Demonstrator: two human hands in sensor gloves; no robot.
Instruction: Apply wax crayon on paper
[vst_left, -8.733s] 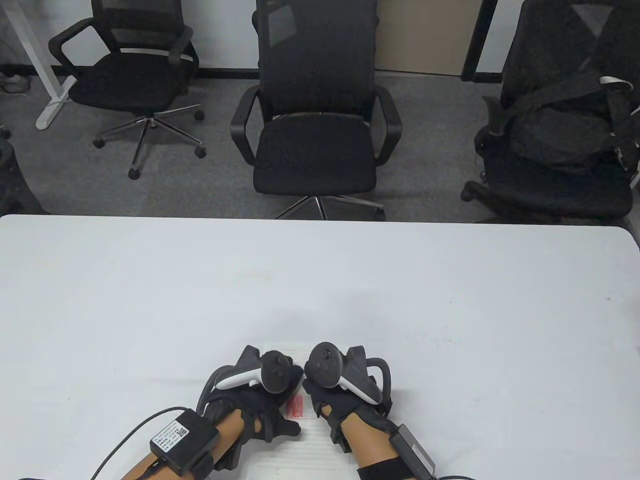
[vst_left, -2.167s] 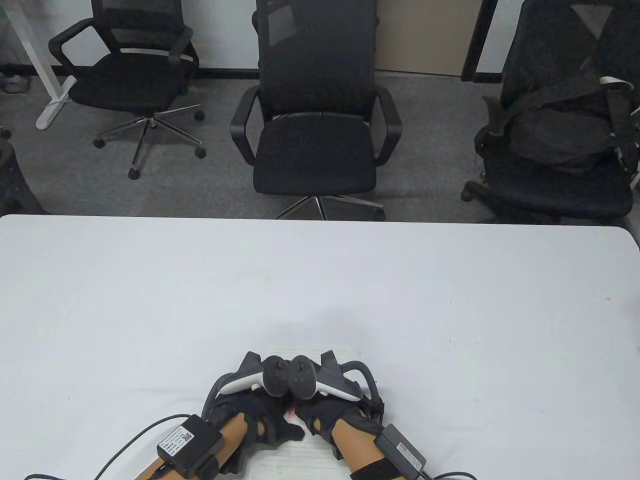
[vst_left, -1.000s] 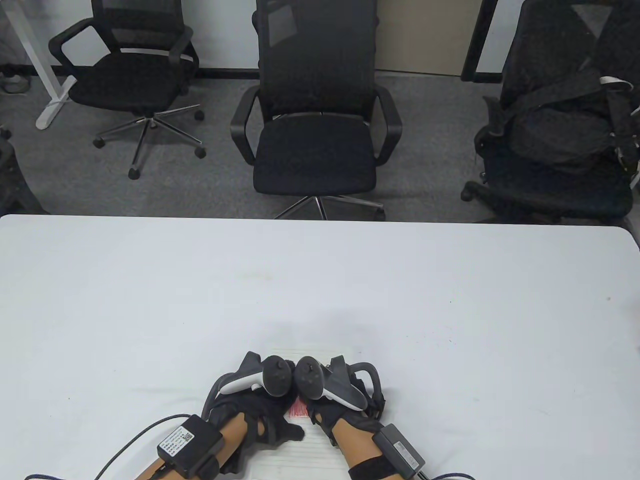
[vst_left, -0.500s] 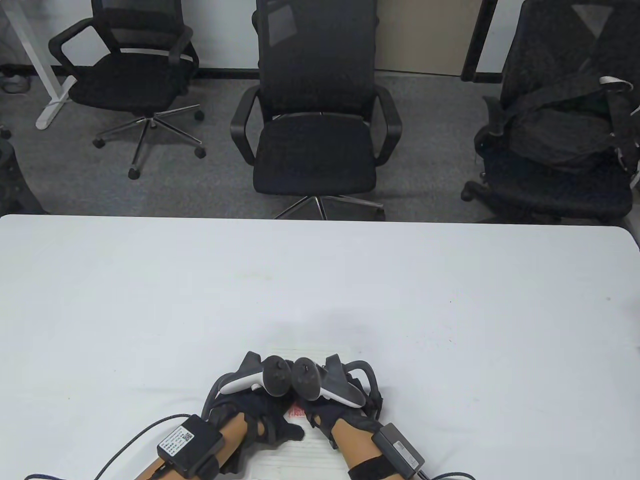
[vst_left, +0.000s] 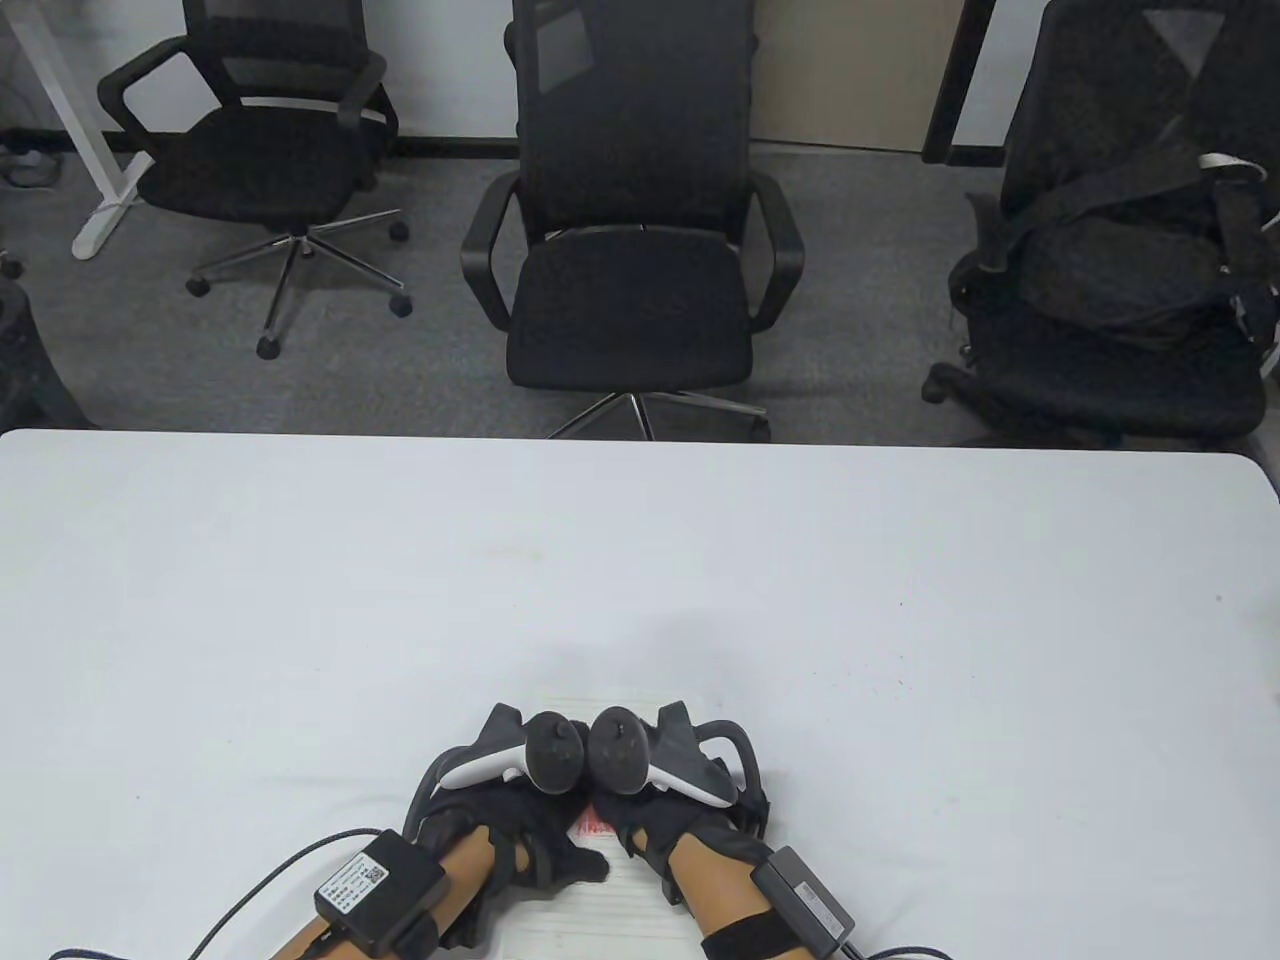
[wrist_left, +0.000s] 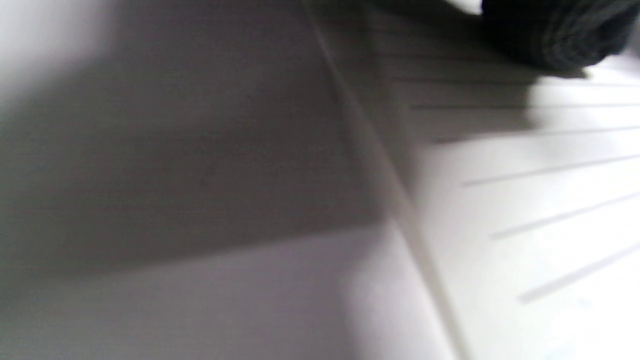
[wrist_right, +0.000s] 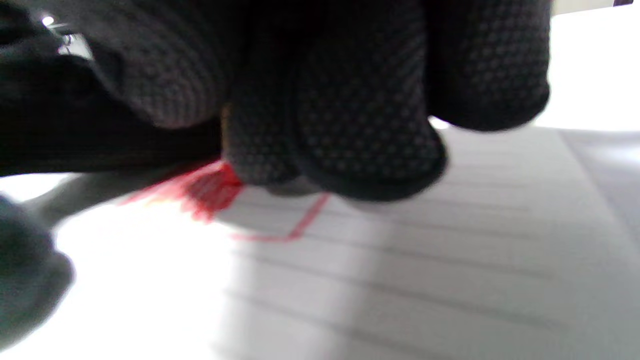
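Paper (vst_left: 625, 885) lies flat at desk (vst_left: 300, 600) near edge; thin, slides easily, so your left hand (vst_left: 520, 835) presses it. Right hand (vst_left: 665, 825) fingers curled over red patch (wrist_right: 210, 192); crayon hidden, grip unclear. Crayon's brittle: hold low.

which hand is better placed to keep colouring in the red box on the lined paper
Right. The right hand sits with its fingers bunched directly over the red patch on the lined paper. The left hand rests at the sheet's left side, probably steadying it.
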